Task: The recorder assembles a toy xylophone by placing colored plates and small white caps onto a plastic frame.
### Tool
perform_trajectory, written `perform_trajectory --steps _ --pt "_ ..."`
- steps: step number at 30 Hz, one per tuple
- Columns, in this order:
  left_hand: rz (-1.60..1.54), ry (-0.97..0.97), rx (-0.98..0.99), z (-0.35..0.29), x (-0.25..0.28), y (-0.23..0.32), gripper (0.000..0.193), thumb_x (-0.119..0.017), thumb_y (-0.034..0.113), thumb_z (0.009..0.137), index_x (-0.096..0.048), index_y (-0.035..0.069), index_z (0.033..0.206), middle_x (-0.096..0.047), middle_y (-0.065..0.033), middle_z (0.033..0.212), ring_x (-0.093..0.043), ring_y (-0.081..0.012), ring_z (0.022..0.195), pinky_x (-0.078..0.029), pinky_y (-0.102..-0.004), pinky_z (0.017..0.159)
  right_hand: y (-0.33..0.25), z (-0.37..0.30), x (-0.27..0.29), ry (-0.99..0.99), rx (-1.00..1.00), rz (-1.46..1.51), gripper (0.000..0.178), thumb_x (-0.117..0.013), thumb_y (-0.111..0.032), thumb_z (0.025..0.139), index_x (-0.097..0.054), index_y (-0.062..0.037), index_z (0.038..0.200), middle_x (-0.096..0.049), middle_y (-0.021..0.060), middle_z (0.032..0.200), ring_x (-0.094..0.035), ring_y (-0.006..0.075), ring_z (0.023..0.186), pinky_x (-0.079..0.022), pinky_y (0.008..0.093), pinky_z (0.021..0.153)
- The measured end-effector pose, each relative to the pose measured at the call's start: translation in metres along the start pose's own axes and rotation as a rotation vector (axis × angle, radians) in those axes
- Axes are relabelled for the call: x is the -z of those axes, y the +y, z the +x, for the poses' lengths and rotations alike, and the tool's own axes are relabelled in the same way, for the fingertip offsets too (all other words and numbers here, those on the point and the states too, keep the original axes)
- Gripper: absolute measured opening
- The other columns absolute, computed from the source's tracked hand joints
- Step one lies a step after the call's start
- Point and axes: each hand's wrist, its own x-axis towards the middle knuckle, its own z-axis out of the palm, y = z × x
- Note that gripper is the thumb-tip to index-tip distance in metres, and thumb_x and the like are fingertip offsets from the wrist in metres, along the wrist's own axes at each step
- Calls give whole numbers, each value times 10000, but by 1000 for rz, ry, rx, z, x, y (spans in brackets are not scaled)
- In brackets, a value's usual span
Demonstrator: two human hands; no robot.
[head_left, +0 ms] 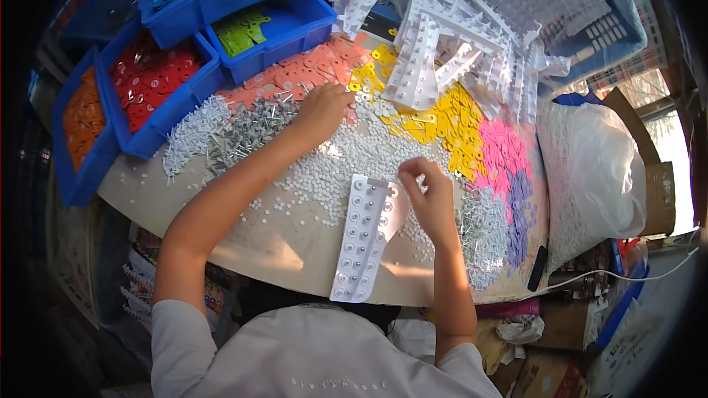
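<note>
A white plastic strip (359,239) with rows of round seats and small metal studs lies at the near edge of the table. Beside its upper right end, my right hand (431,195) has thumb and fingers drawn together in a pinch; whatever is in it is too small to make out. My left hand (323,112) reaches far across, fingers bent down where coral flat pieces (302,70), yellow flat pieces (366,79) and small white discs (376,140) meet. Its fingertips are mostly hidden, and I cannot make out what they hold. Grey metal pins (254,129) lie under my left forearm.
Blue bins (276,37) with red, orange, green and blue pieces stand at the left. More white strips (414,59) pile up at the back. Pink pieces (503,151), purple pieces (519,214) and clear-grey small parts (483,239) lie rightward, beside a white plastic sack (590,177).
</note>
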Motion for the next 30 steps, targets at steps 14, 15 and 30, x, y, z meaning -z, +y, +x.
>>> perform_trajectory --steps 14,15,30 --pt "-458 -208 322 -24 60 64 140 -735 130 849 -703 30 942 -693 -98 875 -653 -279 809 -515 -393 761 15 -58 -23 9 43 -138 85 -659 -23 881 -626 -17 959 -607 124 896 -523 321 855 -454 411 783" --pt "-575 -252 309 -32 69 75 139 -739 130 841 -721 38 943 -689 -94 873 -648 -273 824 -515 -385 776 18 -61 -25 47 59 -162 97 -669 -18 876 -624 -25 962 -607 122 913 -527 322 859 -457 414 783" --pt "-654 -413 318 -89 62 112 129 -720 148 856 -697 56 944 -636 -77 893 -619 -245 885 -510 -346 792 21 -70 -42 221 254 -347 168 -710 -5 840 -657 -50 993 -609 101 980 -556 312 909 -481 409 787"
